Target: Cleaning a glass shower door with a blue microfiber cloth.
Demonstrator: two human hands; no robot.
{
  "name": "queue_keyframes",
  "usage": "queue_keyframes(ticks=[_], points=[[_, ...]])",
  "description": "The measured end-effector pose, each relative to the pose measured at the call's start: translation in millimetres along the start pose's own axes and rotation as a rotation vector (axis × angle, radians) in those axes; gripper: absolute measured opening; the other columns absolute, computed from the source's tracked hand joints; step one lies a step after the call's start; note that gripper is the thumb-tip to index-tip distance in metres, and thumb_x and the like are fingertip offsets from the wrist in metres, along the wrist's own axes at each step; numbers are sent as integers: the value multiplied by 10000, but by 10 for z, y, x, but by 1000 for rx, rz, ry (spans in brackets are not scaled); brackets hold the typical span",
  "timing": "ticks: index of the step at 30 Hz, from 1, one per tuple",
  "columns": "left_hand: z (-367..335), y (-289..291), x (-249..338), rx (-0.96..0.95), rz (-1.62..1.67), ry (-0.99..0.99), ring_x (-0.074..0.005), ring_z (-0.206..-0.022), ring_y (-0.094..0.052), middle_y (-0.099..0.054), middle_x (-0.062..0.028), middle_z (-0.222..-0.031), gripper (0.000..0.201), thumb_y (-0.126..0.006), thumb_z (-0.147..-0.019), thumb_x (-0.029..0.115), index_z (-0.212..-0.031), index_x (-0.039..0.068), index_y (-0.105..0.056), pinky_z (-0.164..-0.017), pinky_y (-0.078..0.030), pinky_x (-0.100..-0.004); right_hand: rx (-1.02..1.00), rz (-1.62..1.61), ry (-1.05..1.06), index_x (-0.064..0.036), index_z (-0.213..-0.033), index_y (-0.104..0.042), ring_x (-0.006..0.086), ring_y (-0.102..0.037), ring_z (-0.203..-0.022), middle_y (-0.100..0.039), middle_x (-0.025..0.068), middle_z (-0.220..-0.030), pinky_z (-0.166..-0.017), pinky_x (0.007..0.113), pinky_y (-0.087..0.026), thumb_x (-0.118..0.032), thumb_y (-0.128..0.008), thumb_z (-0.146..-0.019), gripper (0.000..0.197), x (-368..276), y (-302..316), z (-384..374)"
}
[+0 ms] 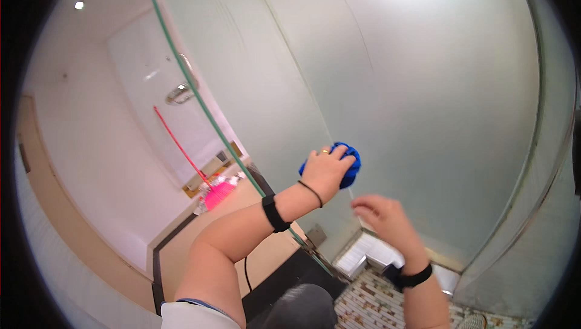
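Note:
My left hand (pixel 327 171), with a ring and dark bands at the wrist, presses a bunched blue cloth (pixel 350 174) against a frosted glass panel (pixel 417 105). Its fingers spread over the cloth, which sticks out past the fingertips. Lower and to the right, my right hand (pixel 387 220) hovers before the same panel, a short way from the cloth. Loosely bent, its fingers stand a little apart, and I see nothing in them. A black watch (pixel 408 276) circles that wrist.
A green-edged glass pane (pixel 203 102) slants along the left. Beyond it stand a pink broom (pixel 218 194) with a red handle and a chrome wall fitting (pixel 180 92). Below are a dark ledge (pixel 290 286), white blocks (pixel 363 253) and a mosaic floor (pixel 369 299).

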State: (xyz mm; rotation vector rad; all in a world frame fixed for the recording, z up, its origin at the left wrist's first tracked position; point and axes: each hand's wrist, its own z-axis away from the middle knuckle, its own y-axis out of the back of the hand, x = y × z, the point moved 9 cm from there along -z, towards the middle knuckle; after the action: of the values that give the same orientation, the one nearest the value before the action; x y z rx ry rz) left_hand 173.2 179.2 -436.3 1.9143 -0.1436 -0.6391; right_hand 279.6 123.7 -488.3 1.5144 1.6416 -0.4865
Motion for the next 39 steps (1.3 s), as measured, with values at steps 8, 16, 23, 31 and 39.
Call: queue_keyframes(ticks=[8, 16, 23, 31, 39], points=[[256, 1288, -1037, 533, -790, 172, -335, -1265, -345, -379, -94, -1390, 393, -502, -826, 131, -1218, 127, -542, -964, -274, -574, -262, -166, 18, -14, -983, -641, 330, -624, -858, -646, 188, -918, -755, 384, -491, -144, -563, -862, 193, 364, -1241, 284], [103, 1070, -1097, 491, -890, 336, -398, -1345, -250, -289, -116, -1468, 469, -532, -843, 186, -1309, 208, -490, -972, -192, -710, -142, 1, -96, -47, -989, -646, 354, -617, -868, -658, 163, -911, -764, 409, -493, -171, -539, -874, 200, 664, -849, 315], [477, -220, -632, 113, -584, 235, -401, -1383, -129, -179, -125, -1517, 579, -671, -730, 466, -1212, 164, -564, -983, -159, -727, -114, 36, -121, -40, -987, -647, 354, -619, -875, -656, 174, -909, -767, 422, -493, -165, -545, -869, 200, 810, -695, 397], [734, -771, -389, 159, -613, -28, -310, -1397, -160, -206, -67, -1516, 237, -546, -818, 204, -1032, 125, -610, -1016, -164, -681, -143, 73, -171, -33, -973, -650, 357, -619, -877, -660, 178, -913, -778, 422, -497, -164, -540, -870, 200, 860, -629, 460], [-210, 738, -1030, 509, -955, 309, -313, -1335, -264, -345, -47, -1398, 356, -512, -836, 159, -1175, 74, -576, -1052, -178, -613, -111, 74, -147, -36, -967, -652, 353, -622, -872, -661, 175, -906, -776, 414, -502, -160, -550, -866, 190, 836, -600, 454]])
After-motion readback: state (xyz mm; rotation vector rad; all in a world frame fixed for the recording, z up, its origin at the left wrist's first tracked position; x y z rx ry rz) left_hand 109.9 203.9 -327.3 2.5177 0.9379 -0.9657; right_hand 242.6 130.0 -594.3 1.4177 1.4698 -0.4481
